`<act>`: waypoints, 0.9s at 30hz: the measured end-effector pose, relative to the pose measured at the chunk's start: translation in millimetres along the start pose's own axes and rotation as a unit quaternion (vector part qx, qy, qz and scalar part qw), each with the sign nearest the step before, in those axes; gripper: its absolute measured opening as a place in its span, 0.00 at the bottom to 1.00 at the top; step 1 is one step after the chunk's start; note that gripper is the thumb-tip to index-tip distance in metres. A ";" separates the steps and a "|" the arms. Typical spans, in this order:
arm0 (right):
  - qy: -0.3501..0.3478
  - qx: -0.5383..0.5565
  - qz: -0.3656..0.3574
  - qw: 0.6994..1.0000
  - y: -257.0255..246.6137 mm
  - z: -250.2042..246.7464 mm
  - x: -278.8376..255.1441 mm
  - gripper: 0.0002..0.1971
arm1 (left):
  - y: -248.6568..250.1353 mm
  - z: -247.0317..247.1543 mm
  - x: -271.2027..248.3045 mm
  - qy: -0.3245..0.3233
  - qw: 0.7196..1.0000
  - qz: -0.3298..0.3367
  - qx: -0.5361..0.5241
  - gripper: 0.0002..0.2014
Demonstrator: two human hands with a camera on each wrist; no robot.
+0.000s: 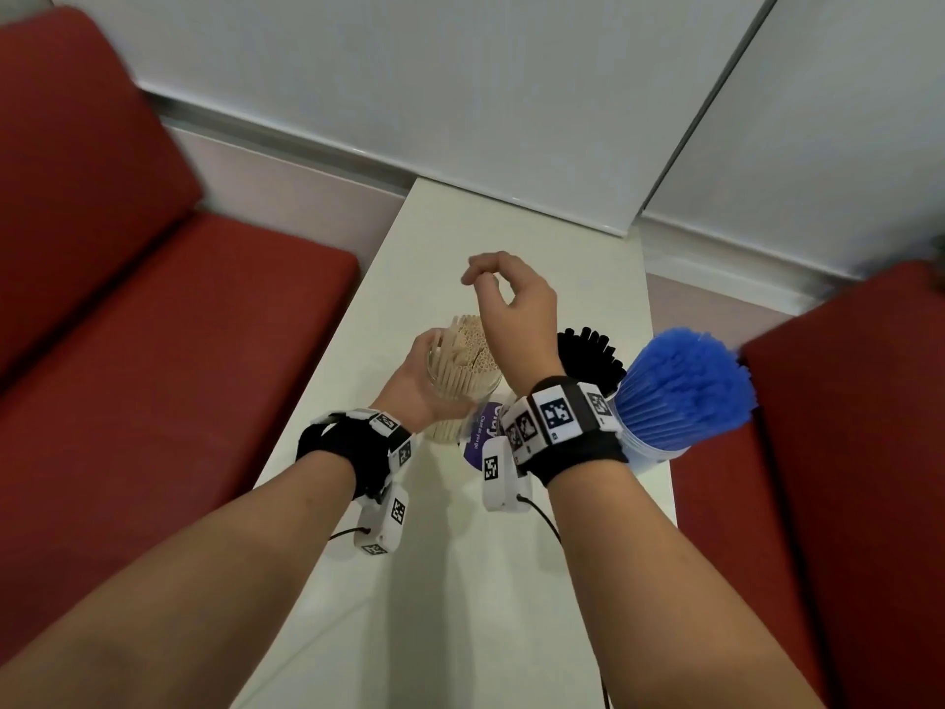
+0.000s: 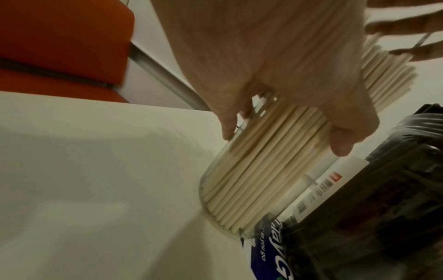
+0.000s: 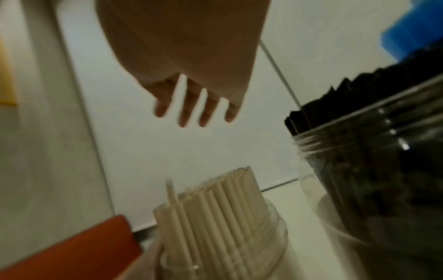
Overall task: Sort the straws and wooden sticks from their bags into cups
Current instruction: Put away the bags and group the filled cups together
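A clear plastic cup [image 1: 463,386] is standing on the smooth, off-white table [image 1: 450,580], and it is packed tight with thin, round, pale wooden sticks [image 1: 468,345] whose cut ends are fanning out above the rim. The left hand [image 1: 417,386] is wrapping around the near-left wall of this cup; in the left wrist view the thumb and fingers [image 2: 340,136] are curling over the transparent side and pressing on it.

The right hand [image 1: 514,299] is hanging in the air above and just beyond the sticks, wrist bent down. Its fingers are loosely bent and its thumb is lying close to the forefinger; the right wrist view is showing four fingers [image 3: 182,113] pointing down, spread slightly, with nothing in them. One stick in that view is standing a little higher than its neighbours, apart from the fingertips.

To the right, a second clear cup [image 3: 359,151] with ridged rim is holding glossy black straws [image 1: 590,358]. Nearer and farther right, a dense bundle of translucent blue straws [image 1: 685,386] is flaring out of a pale cup [image 1: 649,452]. A purple printed packet [image 1: 483,432] is lying between the cups, partly hidden by the right wrist. Red upholstered benches [image 1: 128,299] are flanking the table.
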State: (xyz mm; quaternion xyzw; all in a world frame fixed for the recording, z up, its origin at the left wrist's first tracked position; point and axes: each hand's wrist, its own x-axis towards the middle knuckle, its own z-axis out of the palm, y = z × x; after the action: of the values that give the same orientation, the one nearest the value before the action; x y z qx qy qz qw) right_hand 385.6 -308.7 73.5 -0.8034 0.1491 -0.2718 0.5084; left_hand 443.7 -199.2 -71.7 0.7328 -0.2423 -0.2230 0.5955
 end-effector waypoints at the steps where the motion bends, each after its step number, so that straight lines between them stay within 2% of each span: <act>1: 0.003 -0.046 0.019 0.999 3.9 3.4 1.4 0.09 | -0.2 0.1 1.0 -0.002 1.000 0.000 -0.004 0.51; 2: -0.012 -0.116 0.050 0.992 10.2 9.3 1.3 0.10 | 0.3 0.3 3.5 -0.007 1.000 -0.003 -0.003 0.52; 3: -0.046 -0.202 0.095 0.974 16.9 16.8 -2.4 0.14 | 3.3 0.7 4.4 -0.011 1.000 -0.019 -0.004 0.51; 4: -0.082 -0.273 0.139 0.949 24.2 24.8 -8.4 0.21 | 3.9 2.7 6.0 -0.016 1.000 -0.024 -0.001 0.46; 5: -0.103 -0.319 0.162 0.928 30.1 34.1 -16.3 0.25 | 5.1 4.3 7.6 -0.027 0.999 -0.024 -0.023 0.35; 6: -0.105 -0.351 0.146 0.919 36.7 43.0 -23.5 0.25 | 5.5 6.1 9.7 -0.029 0.999 -0.009 0.008 0.21; 7: -0.100 -0.375 0.105 0.916 40.0 49.8 -29.4 0.21 | 4.5 6.9 11.1 -0.019 0.999 0.011 0.030 0.11; 8: -0.097 -0.382 0.063 0.917 42.3 52.7 -32.2 0.16 | 3.2 6.3 14.2 -0.014 0.998 0.021 0.061 0.07; 9: -0.103 -0.356 0.044 0.928 42.3 50.7 -30.5 0.11 | -1.3 6.0 14.5 -0.012 0.999 0.022 0.049 0.07; 10: -0.123 -0.284 0.055 0.949 42.1 45.1 -24.8 0.05 | -0.4 4.0 11.4 -0.012 0.999 -0.004 0.040 0.14; 12: -0.143 -0.059 0.118 0.981 34.3 27.8 -12.5 0.12 | -4.2 2.2 10.5 -0.021 0.997 -0.047 0.049 0.38; 14: -0.098 0.095 0.113 0.984 25.5 12.2 -2.7 0.13 | -8.3 -0.6 8.0 -0.011 0.999 -0.042 0.030 0.50; 16: -0.049 0.134 0.071 0.987 19.5 4.4 3.6 0.13 | -11.9 -0.2 5.7 0.000 0.999 -0.034 0.011 0.53; 18: -0.027 0.116 0.046 0.992 17.1 5.4 4.7 0.15 | -10.5 -0.9 5.6 0.014 0.999 -0.035 0.019 0.54; 20: -0.046 0.030 0.018 0.998 21.4 14.1 0.5 0.17 | -10.2 -0.1 7.3 0.008 0.999 -0.033 0.026 0.55; 21: -0.076 -0.057 -0.001 0.995 27.5 20.1 -4.2 0.19 | -9.1 -0.3 5.9 0.006 0.998 -0.030 0.052 0.55; 22: -0.125 -0.186 -0.014 0.974 33.4 27.3 -10.3 0.20 | -9.6 0.7 6.1 0.007 0.997 -0.012 0.076 0.53; 23: -0.174 -0.327 -0.031 0.928 39.1 34.5 -16.2 0.22 | -8.4 1.7 6.5 0.018 0.994 0.005 0.112 0.49; 24: -0.211 -0.428 -0.046 0.878 44.4 40.5 -20.1 0.24 | -9.6 2.7 8.2 0.023 0.989 0.023 0.143 0.44; 25: -0.233 -0.474 -0.052 0.847 47.2 43.8 -21.1 0.25 | -4.5 4.4 8.4 0.036 0.985 0.035 0.165 0.37; 26: -0.236 -0.475 -0.046 0.847 46.6 44.8 -20.0 0.26 | -6.4 5.7 13.3 0.021 0.976 0.077 0.204 0.32; 27: -0.224 -0.458 -0.031 0.860 44.6 45.1 -18.5 0.28 | -0.7 7.3 14.8 -0.019 0.963 0.115 0.245 0.31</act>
State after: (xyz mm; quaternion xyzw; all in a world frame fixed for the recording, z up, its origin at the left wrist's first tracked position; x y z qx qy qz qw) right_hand 398.8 -285.5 13.1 -0.9890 0.1140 -0.0009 0.0942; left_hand 450.9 -213.9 -74.4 0.8189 -0.3832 -0.1012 0.4150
